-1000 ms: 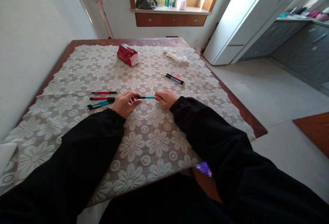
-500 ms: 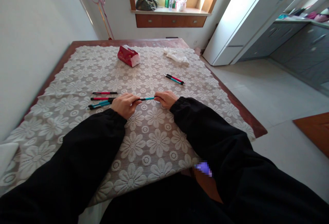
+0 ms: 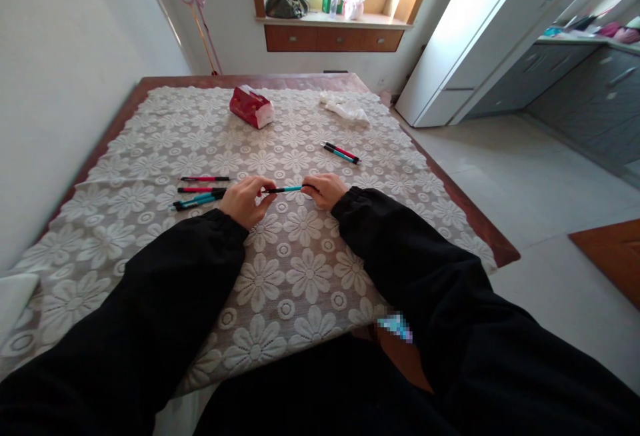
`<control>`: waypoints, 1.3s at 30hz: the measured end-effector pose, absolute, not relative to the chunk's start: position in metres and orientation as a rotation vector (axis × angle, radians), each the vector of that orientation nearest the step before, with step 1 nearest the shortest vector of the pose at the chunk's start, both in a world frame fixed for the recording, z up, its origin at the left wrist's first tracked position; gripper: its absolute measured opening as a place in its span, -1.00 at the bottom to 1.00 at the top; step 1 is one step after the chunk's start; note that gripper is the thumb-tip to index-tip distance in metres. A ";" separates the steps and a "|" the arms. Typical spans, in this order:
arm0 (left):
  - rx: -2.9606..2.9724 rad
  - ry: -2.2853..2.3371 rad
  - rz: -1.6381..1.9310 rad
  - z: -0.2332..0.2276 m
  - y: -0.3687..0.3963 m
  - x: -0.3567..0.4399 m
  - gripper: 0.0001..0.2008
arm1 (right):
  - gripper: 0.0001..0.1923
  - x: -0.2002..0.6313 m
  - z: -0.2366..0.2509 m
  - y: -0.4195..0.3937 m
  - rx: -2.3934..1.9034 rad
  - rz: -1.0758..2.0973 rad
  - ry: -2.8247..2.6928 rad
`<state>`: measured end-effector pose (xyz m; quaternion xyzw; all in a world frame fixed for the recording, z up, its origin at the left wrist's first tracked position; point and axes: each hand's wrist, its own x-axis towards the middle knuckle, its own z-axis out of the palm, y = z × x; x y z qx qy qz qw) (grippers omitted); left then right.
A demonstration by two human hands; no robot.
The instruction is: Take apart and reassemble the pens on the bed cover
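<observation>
A turquoise-and-black pen [image 3: 290, 189] is stretched level between my two hands over the middle of the table. My right hand [image 3: 324, 191] is closed round its right end. At the black left end, the thumb and forefinger of my left hand [image 3: 246, 201] pinch the tip. Just left of that hand lie a red-and-black pen [image 3: 200, 190], another red pen [image 3: 205, 179] behind it, and turquoise pens [image 3: 197, 201] partly overlapping in front. Farther off, to the right, a red pen [image 3: 344, 152] and a turquoise pen [image 3: 341, 153] lie side by side.
A lace tablecloth [image 3: 307, 273] with flowers covers the wooden table [image 3: 500, 249]. Toward the back stand a red tissue pack [image 3: 247, 106] and a crumpled white plastic bag [image 3: 347, 111]. Beyond are a windowsill [image 3: 320, 21] and a white fridge [image 3: 465, 43].
The fingers of my left hand have loosened and lifted slightly, showing more of the pen's black end. My right hand keeps its hold in about the same place.
</observation>
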<state>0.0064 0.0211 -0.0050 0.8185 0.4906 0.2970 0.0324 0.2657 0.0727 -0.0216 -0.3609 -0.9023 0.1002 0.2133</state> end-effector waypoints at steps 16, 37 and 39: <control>2.495 1.511 0.806 -0.005 0.021 0.006 -0.67 | -0.67 0.266 -0.022 0.074 -0.917 0.249 -2.468; 2.481 1.528 0.852 -0.005 0.021 0.007 -0.72 | -0.68 0.266 -0.020 0.074 -0.947 0.241 -2.472; 2.473 1.502 0.903 -0.004 0.020 0.007 -0.72 | -0.68 0.266 -0.021 0.074 -0.948 0.247 -2.475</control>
